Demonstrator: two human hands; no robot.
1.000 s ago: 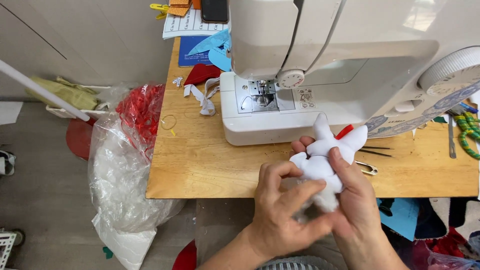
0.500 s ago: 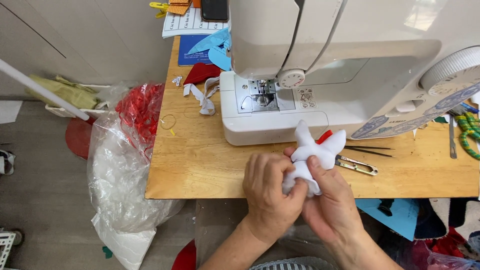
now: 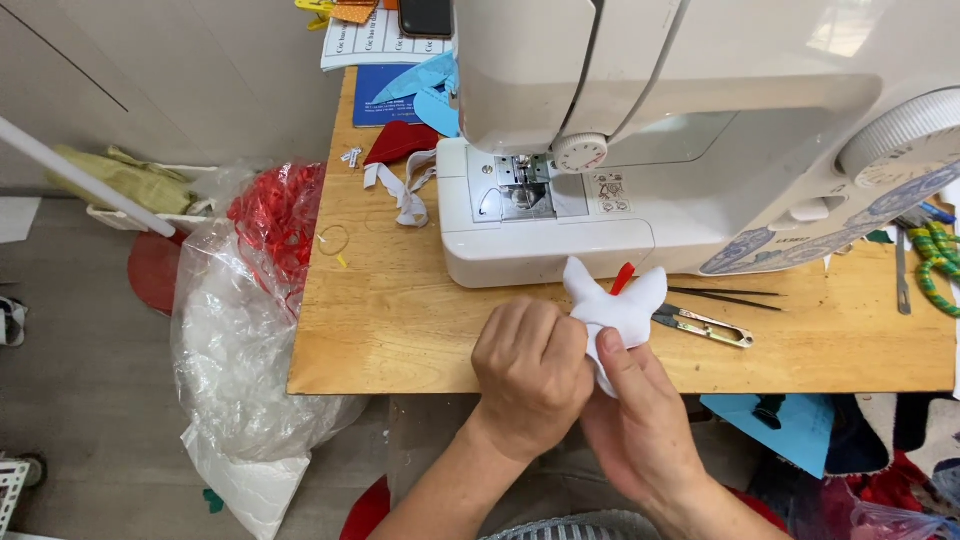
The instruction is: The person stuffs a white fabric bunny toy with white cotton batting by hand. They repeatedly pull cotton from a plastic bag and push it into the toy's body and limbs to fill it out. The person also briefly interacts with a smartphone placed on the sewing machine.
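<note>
The white sewing machine point(image 3: 700, 130) is the biggest thing here, hard smooth plastic with a ribbed handwheel at its right end, and it serves as the landmark. It stands on a pale wooden table point(image 3: 400, 320) with a fine grain. Left of the machine, off the table edge, slumps a crinkled clear plastic bag point(image 3: 240, 350) with red netting point(image 3: 280, 215) bunched at its top.

Just in front of the machine's base, 2 hands work a small white stuffed fabric piece point(image 3: 620, 305), soft and matte, with 2 pointed ears and a red scrap showing between them. The left hand point(image 3: 530, 375) is curled closed around its lower part; the right hand point(image 3: 640, 420) pinches it from beneath, thumb pressed on the cloth.

In my judgement, a hard squeeze could split a seam or push stuffing out through an unclosed gap. The metal thread snips point(image 3: 705, 325) and thin black tweezers point(image 3: 725, 295) lie just right of the piece in front of the machine; a knuckle sliding that way could catch a sharp tip.
</note>
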